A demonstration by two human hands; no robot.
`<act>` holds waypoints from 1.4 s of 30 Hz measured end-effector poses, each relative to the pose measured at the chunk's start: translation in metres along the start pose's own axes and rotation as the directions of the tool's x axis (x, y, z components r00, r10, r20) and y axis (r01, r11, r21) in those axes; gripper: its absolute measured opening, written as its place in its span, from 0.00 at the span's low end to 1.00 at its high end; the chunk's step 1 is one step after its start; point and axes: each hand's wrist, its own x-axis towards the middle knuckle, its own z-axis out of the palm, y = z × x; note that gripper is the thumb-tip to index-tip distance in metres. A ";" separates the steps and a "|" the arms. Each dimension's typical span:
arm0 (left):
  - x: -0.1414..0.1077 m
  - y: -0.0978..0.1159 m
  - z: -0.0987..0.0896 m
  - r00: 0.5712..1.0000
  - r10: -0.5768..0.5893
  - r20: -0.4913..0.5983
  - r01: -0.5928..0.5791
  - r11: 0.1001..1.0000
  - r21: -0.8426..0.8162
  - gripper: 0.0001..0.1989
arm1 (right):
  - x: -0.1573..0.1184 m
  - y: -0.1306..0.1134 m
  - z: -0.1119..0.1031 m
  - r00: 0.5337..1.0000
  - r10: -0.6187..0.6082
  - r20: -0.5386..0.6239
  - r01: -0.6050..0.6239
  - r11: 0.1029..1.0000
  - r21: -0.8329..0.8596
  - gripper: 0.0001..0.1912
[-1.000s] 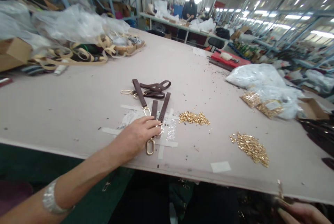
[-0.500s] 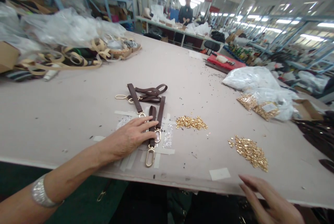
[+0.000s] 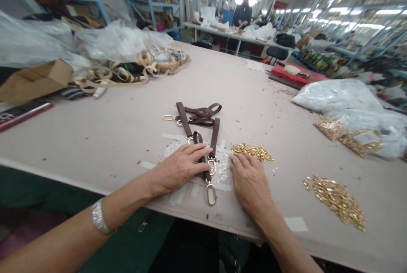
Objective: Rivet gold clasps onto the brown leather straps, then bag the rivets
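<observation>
My left hand (image 3: 179, 167) rests over a short looped brown strap (image 3: 197, 138), its thumb and fingers closed around the strap's lower part. From that strap's end a gold clasp (image 3: 211, 194) points to the table's front edge. Beside it lies another brown strap (image 3: 215, 135) with a gold ring. More dark straps (image 3: 203, 114) lie behind, partly overlapping. My right hand (image 3: 251, 179) is palm down, fingers together and bent, at the near left edge of a small pile of gold pieces (image 3: 254, 152). Its fingertips are close to clear plastic (image 3: 223, 169) taped to the table; anything under them is hidden.
A larger gold pile (image 3: 340, 201) lies at the right, below plastic bags (image 3: 346, 97) of gold pieces. A red object (image 3: 299, 73) is farther back. Cardboard (image 3: 36, 82), plastic and tape coils fill the left. Across the room a person (image 3: 242, 15) stands behind another table.
My right hand has moved left and forward from the front edge to the small gold pile. The view has turned left. My left hand stays on the strap, whose clasp end is tilted slightly more.
</observation>
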 end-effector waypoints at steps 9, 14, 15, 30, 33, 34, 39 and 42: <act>0.008 0.031 -0.025 0.991 -0.082 -0.101 0.079 0.996 -0.028 0.13 | -0.022 0.031 -0.003 0.977 0.067 -0.204 -0.018 0.972 0.235 0.08; 0.005 0.066 -0.037 0.869 -0.449 0.209 0.478 0.654 -0.587 0.11 | -0.040 0.046 -0.014 0.980 0.130 -0.151 -0.088 0.963 0.256 0.10; 0.004 0.073 -0.035 0.837 -0.462 0.293 0.516 0.487 -0.704 0.13 | -0.043 0.048 -0.017 0.978 0.157 -0.135 -0.112 0.951 0.288 0.11; 0.014 0.153 0.014 0.763 -0.575 0.295 0.404 0.069 -0.912 0.18 | -0.111 -0.006 -0.051 0.769 0.445 0.460 -0.442 -0.151 0.884 0.09; 0.017 0.160 0.012 0.782 -0.576 0.237 0.358 0.105 -0.928 0.18 | -0.111 -0.015 -0.053 0.772 0.434 0.464 -0.421 -0.197 0.885 0.08; 0.018 0.162 0.012 0.784 -0.580 0.222 0.346 0.111 -0.932 0.18 | -0.110 -0.018 -0.054 0.768 0.434 0.470 -0.426 -0.202 0.882 0.08; 0.021 0.168 0.010 0.782 -0.591 0.198 0.320 0.107 -0.941 0.16 | -0.105 -0.022 -0.061 0.758 0.419 0.501 -0.471 -0.181 0.864 0.10; 0.021 0.170 0.011 0.773 -0.598 0.211 0.321 0.081 -0.944 0.15 | -0.104 -0.022 -0.063 0.743 0.424 0.518 -0.512 -0.139 0.847 0.12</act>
